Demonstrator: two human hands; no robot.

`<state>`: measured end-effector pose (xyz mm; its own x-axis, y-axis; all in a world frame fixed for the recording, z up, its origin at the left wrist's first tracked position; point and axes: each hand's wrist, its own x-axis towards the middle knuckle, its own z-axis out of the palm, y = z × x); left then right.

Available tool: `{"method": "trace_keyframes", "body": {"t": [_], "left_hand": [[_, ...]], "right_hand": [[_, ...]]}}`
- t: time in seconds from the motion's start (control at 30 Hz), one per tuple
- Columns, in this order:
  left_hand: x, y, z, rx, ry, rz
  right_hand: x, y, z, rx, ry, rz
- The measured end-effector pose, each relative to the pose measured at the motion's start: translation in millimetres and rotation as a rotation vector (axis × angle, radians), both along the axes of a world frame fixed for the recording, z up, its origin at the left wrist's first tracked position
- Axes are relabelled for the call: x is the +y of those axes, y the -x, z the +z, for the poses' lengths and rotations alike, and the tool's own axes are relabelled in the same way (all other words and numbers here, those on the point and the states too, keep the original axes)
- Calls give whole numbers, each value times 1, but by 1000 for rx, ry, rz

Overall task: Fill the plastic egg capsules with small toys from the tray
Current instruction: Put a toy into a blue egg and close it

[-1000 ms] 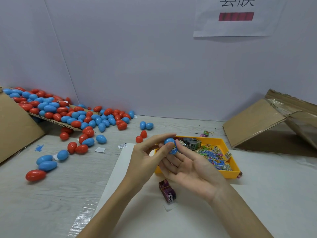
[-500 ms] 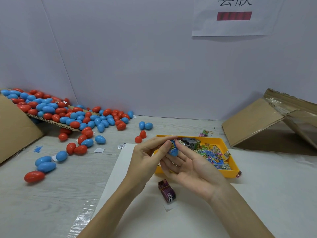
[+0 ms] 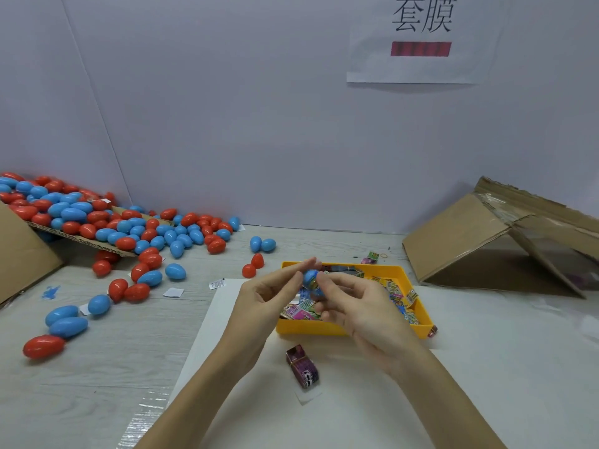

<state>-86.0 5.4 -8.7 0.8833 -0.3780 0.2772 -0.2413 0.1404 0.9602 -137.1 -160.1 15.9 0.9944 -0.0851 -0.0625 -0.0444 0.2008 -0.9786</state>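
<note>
While held up over the yellow tray [image 3: 353, 328], just a blue egg [image 3: 311, 277] pinched between both hands — left hand [image 3: 262, 299] with thumb and fingertips at its left side, right hand [image 3: 359, 306] with thumb and fingers curled round it from the right. Bit of colourful toy wrapper poking out under the egg, hard to tell more. Tray packed with small toys [image 3: 402, 299] in bright packets, sitting on a white sheet [image 3: 356, 409] on the bench [image 3: 97, 367]. One purple toy packet [image 3: 303, 366] lying on the sheet, just in front of the tray. Off to the left — a big spill of red and blue eggs [image 3: 129, 228] across a cardboard flap and the bench. Folded cardboard box [image 3: 505, 241] at the right, paper sign [image 3: 421, 40] on the wall.
</note>
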Motion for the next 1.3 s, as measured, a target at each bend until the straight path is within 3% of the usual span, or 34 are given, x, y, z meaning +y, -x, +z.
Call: {"method": "trace_keyframes", "body": {"t": [0.07,0.13,0.2,0.3,0.37,0.57,0.63,0.73,0.8,0.9,1.1,1.3], "left_hand": [[0,-3,0,-4,20,40],[3,-7,0,0,67,116],[6,-11,0,24,115,151],[6,-12,-2,80,80,171],[5,-13,-4,89,33,183],[7,-14,-4,44,-75,342],[9,-17,-9,-4,-162,462],[15,-25,-17,-41,-395,644],[21,-32,-22,-35,-559,711],[28,-38,-30,-56,-651,735],[25,-80,-28,-140,-813,663],[-4,-157,-16,-224,-1143,368]], "right_hand": [[-18,-7,6,-19,-174,-58],[-50,-21,22,-45,-602,-76],[-92,-35,44,-151,-895,-189],[-153,-56,73,-371,-1081,-430],[-180,-66,79,-422,-1105,-479],[-142,-59,36,-150,-650,-333],[-110,-48,15,-76,-605,-244],[-73,-37,-2,-72,-564,-175],[-56,-33,-6,-82,-406,-147],[-38,-28,-15,-94,-168,-120],[-21,-26,-25,-149,155,-223],[-22,-30,-29,-195,151,-281]]}}
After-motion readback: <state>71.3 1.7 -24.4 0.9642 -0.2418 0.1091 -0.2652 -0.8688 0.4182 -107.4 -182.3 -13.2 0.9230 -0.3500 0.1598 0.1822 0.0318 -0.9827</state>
